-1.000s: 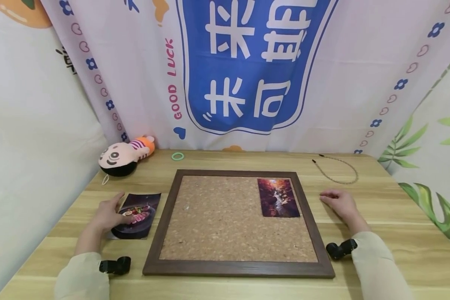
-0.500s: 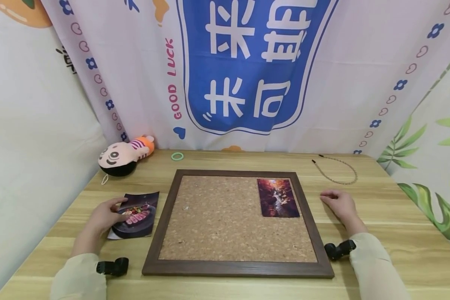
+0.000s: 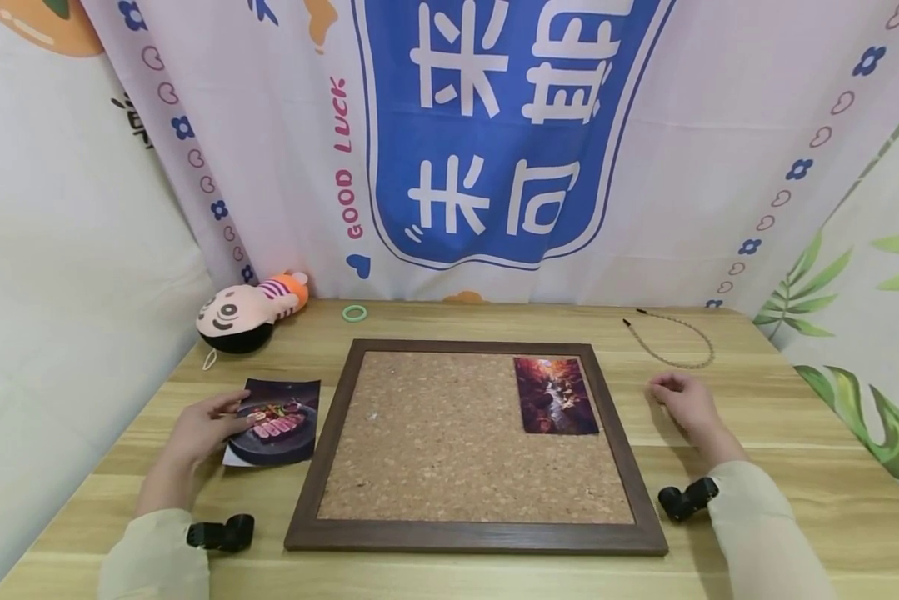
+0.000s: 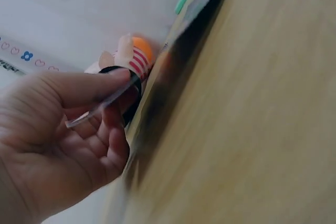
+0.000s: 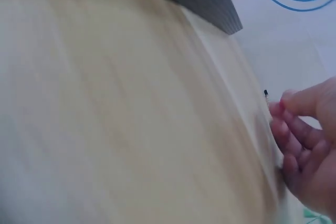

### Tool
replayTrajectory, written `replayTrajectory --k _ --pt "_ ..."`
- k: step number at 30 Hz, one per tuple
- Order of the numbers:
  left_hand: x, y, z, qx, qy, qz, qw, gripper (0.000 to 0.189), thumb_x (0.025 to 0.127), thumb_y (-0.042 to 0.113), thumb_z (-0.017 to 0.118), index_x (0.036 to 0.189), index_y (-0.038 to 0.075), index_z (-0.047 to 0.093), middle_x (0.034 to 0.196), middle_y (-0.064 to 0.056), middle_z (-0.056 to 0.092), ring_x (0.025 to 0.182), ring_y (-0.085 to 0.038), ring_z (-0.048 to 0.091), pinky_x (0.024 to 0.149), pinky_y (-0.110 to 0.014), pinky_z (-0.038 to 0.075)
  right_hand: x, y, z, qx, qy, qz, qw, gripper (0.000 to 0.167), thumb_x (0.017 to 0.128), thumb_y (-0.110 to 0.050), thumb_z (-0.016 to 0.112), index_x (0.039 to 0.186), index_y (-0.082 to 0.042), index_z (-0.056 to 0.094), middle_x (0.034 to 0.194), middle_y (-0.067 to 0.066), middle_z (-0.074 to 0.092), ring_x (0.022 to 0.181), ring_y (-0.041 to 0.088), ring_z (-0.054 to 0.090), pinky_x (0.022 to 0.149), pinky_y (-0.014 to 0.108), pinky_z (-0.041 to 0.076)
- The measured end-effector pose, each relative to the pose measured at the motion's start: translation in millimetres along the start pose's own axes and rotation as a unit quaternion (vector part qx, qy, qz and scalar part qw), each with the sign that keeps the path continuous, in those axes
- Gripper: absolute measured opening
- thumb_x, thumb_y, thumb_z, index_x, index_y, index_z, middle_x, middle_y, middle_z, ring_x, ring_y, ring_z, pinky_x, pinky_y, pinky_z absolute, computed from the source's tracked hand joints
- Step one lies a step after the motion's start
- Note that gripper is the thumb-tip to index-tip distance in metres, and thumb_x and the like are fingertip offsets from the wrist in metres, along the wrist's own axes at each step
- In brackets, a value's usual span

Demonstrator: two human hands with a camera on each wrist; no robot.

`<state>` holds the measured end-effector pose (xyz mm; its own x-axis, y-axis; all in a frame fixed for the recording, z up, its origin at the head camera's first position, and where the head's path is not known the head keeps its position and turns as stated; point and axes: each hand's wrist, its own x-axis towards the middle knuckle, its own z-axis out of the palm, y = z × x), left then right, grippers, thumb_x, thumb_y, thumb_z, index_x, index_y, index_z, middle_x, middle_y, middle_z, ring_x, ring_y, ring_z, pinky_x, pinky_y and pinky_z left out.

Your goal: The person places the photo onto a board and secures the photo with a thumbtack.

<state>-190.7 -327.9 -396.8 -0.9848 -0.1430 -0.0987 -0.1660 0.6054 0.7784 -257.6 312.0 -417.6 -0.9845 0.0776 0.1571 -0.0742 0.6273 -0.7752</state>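
Note:
My left hand [image 3: 202, 429] pinches the left edge of a food photo [image 3: 277, 421], a dark print with sliced meat on a plate. The left wrist view shows the print's edge between thumb and fingers of the left hand [image 4: 68, 135], with the sheet tilted over the table. A white corner shows at its lower left. To its right lies a framed cork board [image 3: 449, 467] with a forest-stream photo [image 3: 556, 396] at its upper right. Right of the board, my right hand [image 3: 685, 408] has curled fingers and thumb meeting fingertip; whether anything small is between them is unclear.
A plush doll [image 3: 250, 312] lies at the back left, near a green ring [image 3: 355, 313]. A thin braided headband [image 3: 707, 342] rests at the back right. Small clear or silvery bits [image 3: 372, 414] show on the cork. Printed cloth [image 3: 449, 167] hangs behind the table.
The food photo has shifted up slightly and turned a little in my left hand. My right hand has moved a little to the right. The board stays put.

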Motion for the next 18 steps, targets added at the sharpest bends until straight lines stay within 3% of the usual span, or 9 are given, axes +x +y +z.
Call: replayTrajectory --k 3,7,14,18 --pt "0.7 -1.5 -3.2 -0.012 0.003 0.0 0.9999 0.066 0.079 0.03 0.062 0.13 -0.001 0.034 0.122 -0.03 0.038 0.102 -0.036 0.041 0.075 -0.036 0.04 1.0 -5 -5 0.042 -0.023 0.001 0.9989 0.022 0.087 -0.005 0.047 0.098 0.013 0.051 0.087 0.02 0.058 0.069 0.01 0.056 0.06 0.022 0.047" --pt "1.0 2.1 -8.3 -0.039 0.004 0.0 0.9992 0.068 0.08 0.034 0.06 0.132 0.002 0.031 0.125 -0.028 0.035 0.106 -0.036 0.036 0.083 -0.04 0.035 2.7 -16 -11 0.034 -0.04 0.0 0.9986 0.026 0.089 -0.005 0.044 0.105 0.014 0.05 0.091 0.023 0.056 0.075 0.015 0.058 0.064 0.024 0.047" --pt "3.4 22.4 -11.8 -0.049 0.002 -0.003 0.9988 0.071 0.08 0.042 0.057 0.134 0.007 0.028 0.129 -0.026 0.032 0.115 -0.038 0.027 0.09 -0.051 0.024 10.6 -35 -17 0.026 -0.056 -0.01 0.998 0.029 0.089 -0.005 0.044 0.109 0.015 0.05 0.095 0.025 0.057 0.08 0.018 0.058 0.071 0.033 0.046" --pt "5.5 37.4 -7.3 -0.073 -0.002 -0.006 0.9973 0.071 0.079 0.04 0.059 0.135 0.009 0.029 0.13 -0.023 0.032 0.114 -0.034 0.03 0.09 -0.047 0.026 17.3 -45 -16 0.022 -0.066 -0.015 0.9975 0.032 0.089 -0.008 0.045 0.112 0.013 0.048 0.099 0.026 0.056 0.081 0.021 0.058 0.075 0.04 0.044"
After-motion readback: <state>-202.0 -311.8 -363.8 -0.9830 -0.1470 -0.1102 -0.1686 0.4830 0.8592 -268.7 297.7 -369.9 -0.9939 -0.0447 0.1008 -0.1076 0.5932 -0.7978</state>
